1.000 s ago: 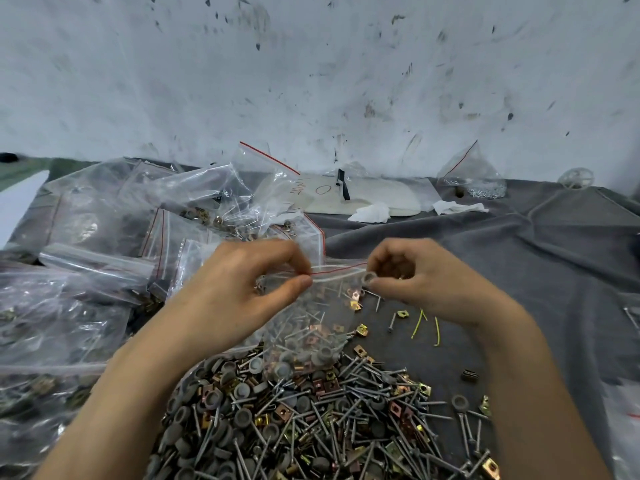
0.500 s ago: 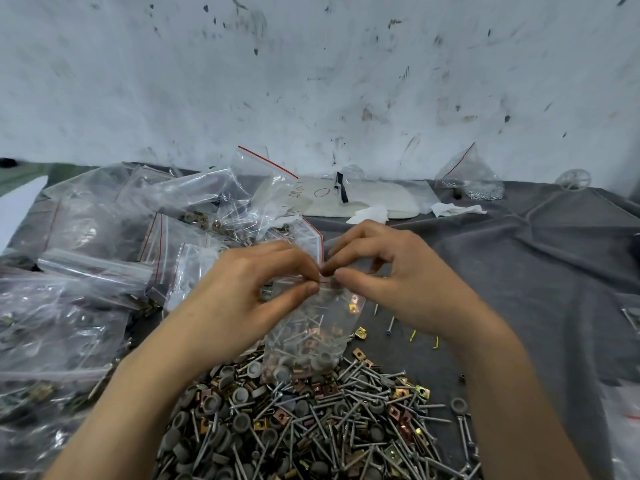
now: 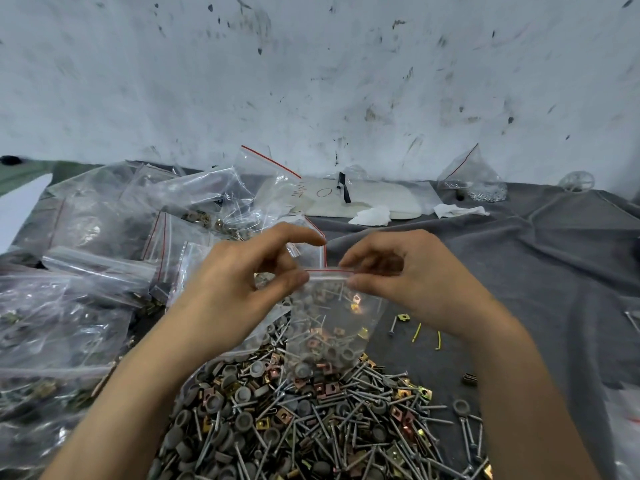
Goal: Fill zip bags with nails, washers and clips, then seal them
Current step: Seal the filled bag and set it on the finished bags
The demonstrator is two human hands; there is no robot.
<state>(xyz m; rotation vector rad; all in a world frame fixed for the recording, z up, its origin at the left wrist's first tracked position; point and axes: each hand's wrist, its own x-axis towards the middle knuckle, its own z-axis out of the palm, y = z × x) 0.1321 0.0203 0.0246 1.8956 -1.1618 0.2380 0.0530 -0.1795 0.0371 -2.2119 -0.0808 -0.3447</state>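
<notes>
The left hand (image 3: 239, 285) and the right hand (image 3: 408, 275) pinch the red top strip of a small zip bag (image 3: 329, 327) with their fingers. The bag hangs just above a big pile of nails, washers and clips (image 3: 311, 420) on the grey table (image 3: 519, 271).

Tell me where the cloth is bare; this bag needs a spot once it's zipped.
The grey cloth on the right is bare, between the right hand, the white tissue and the right edge. Crowded: the pile of filled bags on the left and the loose hardware heap in front.
</notes>
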